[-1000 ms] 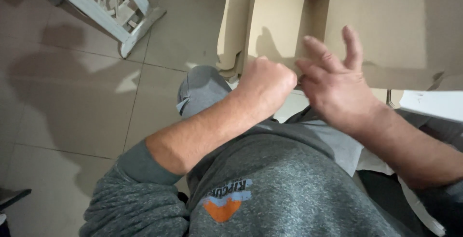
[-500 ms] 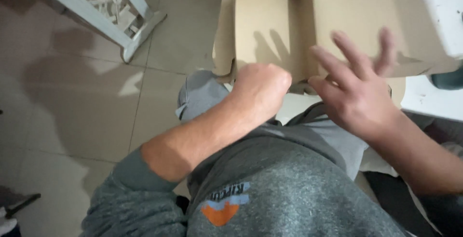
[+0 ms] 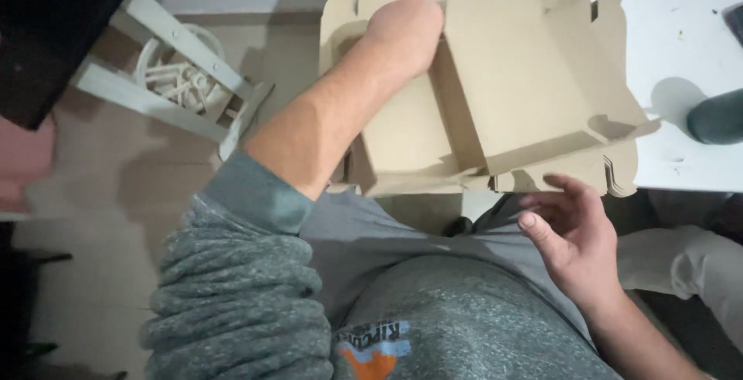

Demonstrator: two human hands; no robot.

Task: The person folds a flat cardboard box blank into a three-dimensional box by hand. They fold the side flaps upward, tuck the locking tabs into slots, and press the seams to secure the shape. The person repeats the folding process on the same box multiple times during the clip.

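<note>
I note the left hand [image 3: 404, 28] has moved up onto the flat brown cardboard box blank [image 3: 511, 86], fist closed on nothing — right hand [image 3: 576, 237] has dropped below it, open wide, empty.

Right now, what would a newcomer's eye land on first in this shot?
The flat brown die-cut cardboard box blank on the white table at top centre. The left hand, closed, presses on its left part; the right hand hovers open below its near edge.

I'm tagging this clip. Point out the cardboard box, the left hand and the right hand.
cardboard box [image 3: 518, 78], head view, flat middle panel.
left hand [image 3: 406, 28], head view, back of fist.
right hand [image 3: 576, 244], head view, palm.
</note>
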